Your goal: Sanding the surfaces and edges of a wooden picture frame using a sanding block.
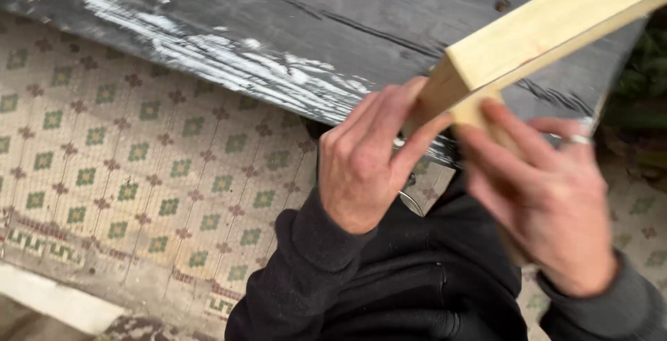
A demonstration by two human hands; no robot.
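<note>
Both hands clamp the near end of a pale wood beam [549,28]: left hand [365,164] at 9 o'clock, right hand [549,202] at 4. Beam runs off toward 2 o'clock over the dark bench [292,21], probably gripped at the end to steady it.

Pale wood beam [549,28], green-patterned tiles [139,167].

A pale, square-edged timber batten [549,28] is seen running diagonally from the top right corner down toward the middle. Light unfinished wood, clean cut end face. Its near end is gripped just over a worn, dark painted board.
</note>
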